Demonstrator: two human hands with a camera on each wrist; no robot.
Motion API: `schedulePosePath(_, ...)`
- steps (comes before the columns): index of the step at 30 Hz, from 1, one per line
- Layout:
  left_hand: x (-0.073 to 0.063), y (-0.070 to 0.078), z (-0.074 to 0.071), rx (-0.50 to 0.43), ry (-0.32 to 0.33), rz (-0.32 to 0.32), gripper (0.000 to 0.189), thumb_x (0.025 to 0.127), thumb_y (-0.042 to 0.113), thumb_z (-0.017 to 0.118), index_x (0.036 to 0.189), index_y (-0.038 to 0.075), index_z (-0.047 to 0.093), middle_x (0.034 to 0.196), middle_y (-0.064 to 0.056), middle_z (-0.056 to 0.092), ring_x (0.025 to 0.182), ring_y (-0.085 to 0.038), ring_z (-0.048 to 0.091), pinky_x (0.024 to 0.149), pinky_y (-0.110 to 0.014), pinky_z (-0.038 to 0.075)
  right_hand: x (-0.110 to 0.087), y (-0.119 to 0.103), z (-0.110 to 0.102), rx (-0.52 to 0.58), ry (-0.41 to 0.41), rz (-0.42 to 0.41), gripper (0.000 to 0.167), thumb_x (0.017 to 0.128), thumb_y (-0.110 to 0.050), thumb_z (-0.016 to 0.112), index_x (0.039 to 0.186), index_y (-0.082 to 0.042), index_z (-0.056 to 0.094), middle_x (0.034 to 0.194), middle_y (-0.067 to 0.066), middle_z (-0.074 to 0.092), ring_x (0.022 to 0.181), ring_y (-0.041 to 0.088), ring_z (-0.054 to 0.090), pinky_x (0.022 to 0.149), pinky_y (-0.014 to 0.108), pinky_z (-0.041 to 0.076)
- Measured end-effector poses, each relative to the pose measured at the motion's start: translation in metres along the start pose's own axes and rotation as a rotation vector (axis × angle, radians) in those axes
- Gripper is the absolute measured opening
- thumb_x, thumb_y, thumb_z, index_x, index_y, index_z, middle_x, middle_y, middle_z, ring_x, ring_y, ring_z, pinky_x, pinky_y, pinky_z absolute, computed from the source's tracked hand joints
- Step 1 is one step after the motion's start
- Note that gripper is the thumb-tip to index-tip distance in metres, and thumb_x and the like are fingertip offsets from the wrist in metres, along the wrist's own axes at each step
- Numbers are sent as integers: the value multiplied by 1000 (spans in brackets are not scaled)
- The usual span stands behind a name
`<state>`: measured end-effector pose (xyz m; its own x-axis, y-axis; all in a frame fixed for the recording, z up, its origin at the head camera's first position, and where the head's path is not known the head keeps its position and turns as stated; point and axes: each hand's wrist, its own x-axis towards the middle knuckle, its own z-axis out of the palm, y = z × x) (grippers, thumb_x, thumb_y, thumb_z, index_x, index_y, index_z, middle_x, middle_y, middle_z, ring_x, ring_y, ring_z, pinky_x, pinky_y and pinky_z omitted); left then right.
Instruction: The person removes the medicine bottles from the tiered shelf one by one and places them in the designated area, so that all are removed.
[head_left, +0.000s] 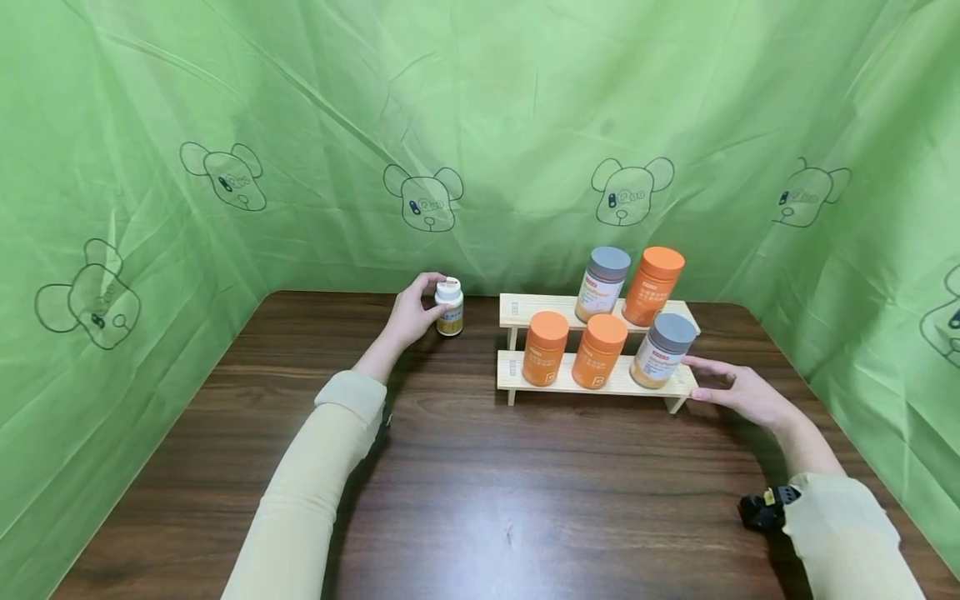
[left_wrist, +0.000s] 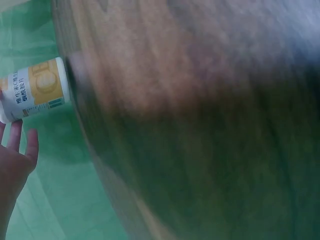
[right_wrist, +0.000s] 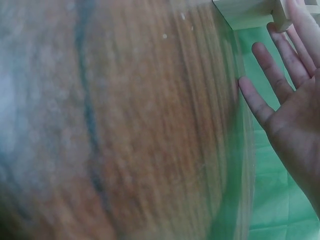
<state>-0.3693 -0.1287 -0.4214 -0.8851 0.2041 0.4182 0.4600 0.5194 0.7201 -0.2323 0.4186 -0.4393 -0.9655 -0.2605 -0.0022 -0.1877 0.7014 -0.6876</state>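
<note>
My left hand [head_left: 411, 317] holds a small white pill bottle [head_left: 450, 321] with a yellow label between thumb and fingers, upright near the table's back edge. In the left wrist view the bottle [left_wrist: 42, 87] shows its label and base; the hand [left_wrist: 15, 162] is partly cut off. My right hand [head_left: 746, 396] grips the right end of a two-tier wooden rack [head_left: 555, 383], thumb in front and fingers behind. In the right wrist view, the hand's [right_wrist: 295, 120] other fingers spread out beside the rack's leg [right_wrist: 281, 16].
On the lower tier stand two orange jars [head_left: 545, 350] and a grey-lidded jar [head_left: 660, 354]. Another grey-lidded jar [head_left: 602, 283] and an orange jar [head_left: 652, 287] stand on the upper tier. Green cloth [head_left: 510, 125] surrounds the brown wooden table [head_left: 465, 483].
</note>
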Motion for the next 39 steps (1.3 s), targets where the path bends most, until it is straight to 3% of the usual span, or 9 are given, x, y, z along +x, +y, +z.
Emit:
schedulePosePath(4,-1,-4,2,4,-23,-28,46,84,15,72,125,13,51,119,-12,62,114,-26,56,104,-44,37,1,-1,1,3,-1,-6,56,88,-27,67,140,-19,47,130,15,54,111,-8,45,87,15,40)
schedulePosePath(20,-3,-6,1,7,-39,-10,51,84,15,72,130,13,49,122,-13,60,115,-26,55,104,-45,38,0,1,0,-2,-3,-4,56,88,-27,67,140,-20,47,130,14,54,110,-8,44,87,15,39)
schedulePosePath(26,0,6,-7,6,-48,-14,56,83,17,73,134,12,49,128,-11,57,118,-26,52,104,-45,36,-1,0,-1,-10,-4,0,57,88,-27,68,140,-21,47,129,12,55,110,-5,45,86,17,39)
schedulePosePath(32,1,19,-13,-11,-61,-21,58,85,16,71,137,12,46,136,-11,50,120,-35,49,100,-53,39,0,0,-1,-12,-1,-10,57,88,-27,68,140,-20,47,130,14,55,110,-6,46,86,16,40)
schedulePosePath(39,1,41,-17,13,-22,-28,55,88,18,68,138,12,46,136,-11,51,122,-29,48,101,-48,40,1,0,-1,-19,-2,-9,57,88,-27,67,141,-20,46,130,14,54,111,-7,44,86,15,39)
